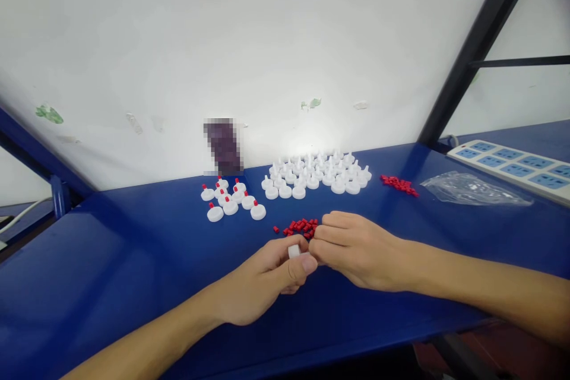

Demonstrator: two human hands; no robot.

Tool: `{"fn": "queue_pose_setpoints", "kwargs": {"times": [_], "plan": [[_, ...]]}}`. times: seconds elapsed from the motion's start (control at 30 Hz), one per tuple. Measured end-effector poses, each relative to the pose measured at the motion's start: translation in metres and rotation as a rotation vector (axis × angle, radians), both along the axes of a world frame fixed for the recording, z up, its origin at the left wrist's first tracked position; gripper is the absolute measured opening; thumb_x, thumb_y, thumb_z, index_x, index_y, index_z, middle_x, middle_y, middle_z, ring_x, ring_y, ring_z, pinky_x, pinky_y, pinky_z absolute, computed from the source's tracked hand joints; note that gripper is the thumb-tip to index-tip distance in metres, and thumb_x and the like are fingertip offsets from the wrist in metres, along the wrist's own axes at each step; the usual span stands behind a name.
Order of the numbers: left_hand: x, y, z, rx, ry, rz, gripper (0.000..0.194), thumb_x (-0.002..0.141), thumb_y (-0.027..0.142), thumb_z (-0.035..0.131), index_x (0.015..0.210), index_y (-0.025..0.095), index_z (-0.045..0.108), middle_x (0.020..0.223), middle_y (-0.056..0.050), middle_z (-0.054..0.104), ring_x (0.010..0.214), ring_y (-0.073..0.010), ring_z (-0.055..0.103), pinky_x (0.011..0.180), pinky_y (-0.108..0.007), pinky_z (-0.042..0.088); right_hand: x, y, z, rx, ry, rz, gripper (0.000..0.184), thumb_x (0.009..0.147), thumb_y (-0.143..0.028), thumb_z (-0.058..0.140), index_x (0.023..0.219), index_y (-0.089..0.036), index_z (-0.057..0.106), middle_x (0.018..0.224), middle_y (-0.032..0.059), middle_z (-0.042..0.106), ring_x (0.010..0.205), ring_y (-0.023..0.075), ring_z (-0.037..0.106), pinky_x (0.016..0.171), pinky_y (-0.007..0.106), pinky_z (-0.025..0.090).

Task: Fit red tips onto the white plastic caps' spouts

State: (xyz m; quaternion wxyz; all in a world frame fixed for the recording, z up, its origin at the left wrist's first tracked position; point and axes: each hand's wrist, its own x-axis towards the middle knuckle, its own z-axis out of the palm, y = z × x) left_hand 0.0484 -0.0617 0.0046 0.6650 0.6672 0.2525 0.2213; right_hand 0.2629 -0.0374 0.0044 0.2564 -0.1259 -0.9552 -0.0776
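My left hand (271, 276) is closed around a white nozzle cap (294, 251), only partly visible between thumb and forefinger. Against it, my right hand (356, 249) has its fingers curled together at the cap's right end; whatever they pinch is hidden. Just beyond both hands lies a loose pile of small red tips (300, 227), partly covered by my right fingers. Farther left stand several white caps with red tips on their nozzles (230, 206). A larger group of white nozzle caps with bare spouts (312, 178) stands near the wall.
A second heap of red tips (399, 184) lies to the right, beside a crumpled clear plastic bag (472, 189). Behind the bag is a white power strip (516, 165). The blue tabletop (133, 261) meets a white wall, with a dark metal post (467, 47) at right.
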Motion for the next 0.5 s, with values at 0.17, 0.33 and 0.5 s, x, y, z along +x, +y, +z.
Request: {"fn": "queue_pose_setpoints", "kwargs": {"times": [0.17, 0.33, 0.5], "plan": [[-0.003, 0.001, 0.007, 0.317, 0.157, 0.128, 0.028, 0.101, 0.044, 0.044, 0.090, 0.019, 0.046, 0.077, 0.003, 0.037, 0.067, -0.0111, 0.031, 0.061, -0.024, 0.032, -0.002, -0.005, 0.006, -0.417, 0.095, -0.013, 0.026, 0.102, -0.016, 0.035, 0.080, -0.018, 0.049, 0.074, -0.0009, 0.047, 0.067, 0.0124, 0.039, 0.063, 0.025, 0.034], [-0.010, 0.010, 0.002, 1.191, 0.394, 0.166, 0.018, 0.101, 0.035, 0.046, 0.098, 0.017, 0.048, 0.080, 0.000, 0.050, 0.068, -0.0144, 0.040, 0.062, -0.028, 0.036, -0.006, -0.007, 0.009, -0.689, 0.146, -0.046, 0.030, 0.104, -0.023, 0.037, 0.075, -0.019, 0.041, 0.071, -0.0039, 0.044, 0.065, 0.0098, 0.037, 0.063, 0.023, 0.034], [-0.012, 0.019, -0.001, 1.658, 0.513, 0.253, 0.017, 0.101, 0.031, 0.046, 0.098, 0.015, 0.052, 0.079, -0.003, 0.054, 0.068, -0.0178, 0.043, 0.062, -0.031, 0.039, -0.006, -0.005, 0.008, -0.904, 0.177, -0.095, 0.036, 0.105, -0.036, 0.034, 0.073, -0.019, 0.041, 0.067, -0.0054, 0.036, 0.061, 0.0093, 0.032, 0.058, 0.023, 0.032]]}}
